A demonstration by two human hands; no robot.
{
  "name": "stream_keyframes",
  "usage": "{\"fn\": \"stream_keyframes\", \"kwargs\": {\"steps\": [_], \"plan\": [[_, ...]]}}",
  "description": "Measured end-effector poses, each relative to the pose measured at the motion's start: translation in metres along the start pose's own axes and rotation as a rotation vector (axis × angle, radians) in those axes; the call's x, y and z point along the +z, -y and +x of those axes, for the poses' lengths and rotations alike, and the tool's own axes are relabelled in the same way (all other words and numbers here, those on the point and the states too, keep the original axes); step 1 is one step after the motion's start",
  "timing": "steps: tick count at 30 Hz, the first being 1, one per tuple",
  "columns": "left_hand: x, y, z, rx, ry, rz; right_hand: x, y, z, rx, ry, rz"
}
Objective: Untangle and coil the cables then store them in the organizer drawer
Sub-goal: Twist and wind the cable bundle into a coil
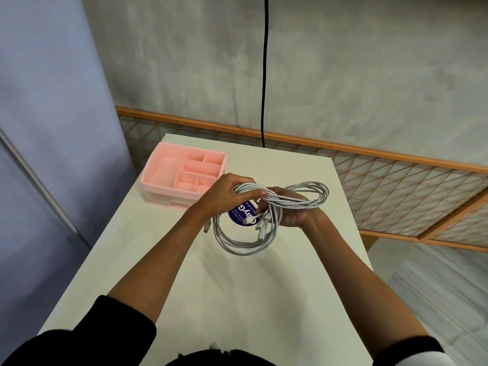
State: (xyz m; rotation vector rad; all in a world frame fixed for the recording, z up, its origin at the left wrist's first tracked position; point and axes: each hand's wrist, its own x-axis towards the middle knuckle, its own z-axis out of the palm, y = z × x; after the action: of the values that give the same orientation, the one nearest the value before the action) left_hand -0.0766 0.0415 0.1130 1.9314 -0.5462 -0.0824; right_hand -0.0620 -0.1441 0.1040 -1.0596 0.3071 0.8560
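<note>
A bundle of white cables (303,196) is looped between both hands above the middle of the white table (237,299). My left hand (229,194) grips the left part of the bundle, thumb laid over the strands. My right hand (295,215) holds the bundle from below, palm up, fingers curled round the crossing strands. One loop sticks out to the right; a larger loop (237,244) hangs down toward the table, with several white plugs (264,225) dangling. The pink organizer (182,175) stands at the table's far left, its divided top tray showing and its lower drawer front facing me.
A round purple sticker (241,216) lies on the table under the cables. A black cord (264,75) hangs down the wall behind the table. A wood-framed lattice panel (396,186) runs along the right. The table's edges drop off left and right.
</note>
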Motion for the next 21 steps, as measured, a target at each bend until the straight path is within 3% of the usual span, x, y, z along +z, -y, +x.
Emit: {"fn": "stream_keyframes", "kwargs": {"steps": [6, 11, 21], "plan": [[-0.004, 0.002, -0.002, -0.025, 0.017, -0.037, -0.017, 0.003, 0.000, -0.076, -0.116, -0.183], [-0.007, -0.003, 0.001, -0.006, 0.026, -0.064, -0.026, 0.012, 0.007, -0.151, -0.127, -0.026], [-0.007, 0.000, 0.005, -0.006, 0.010, -0.055, -0.020, -0.003, 0.008, -0.141, 0.030, -0.136]]}}
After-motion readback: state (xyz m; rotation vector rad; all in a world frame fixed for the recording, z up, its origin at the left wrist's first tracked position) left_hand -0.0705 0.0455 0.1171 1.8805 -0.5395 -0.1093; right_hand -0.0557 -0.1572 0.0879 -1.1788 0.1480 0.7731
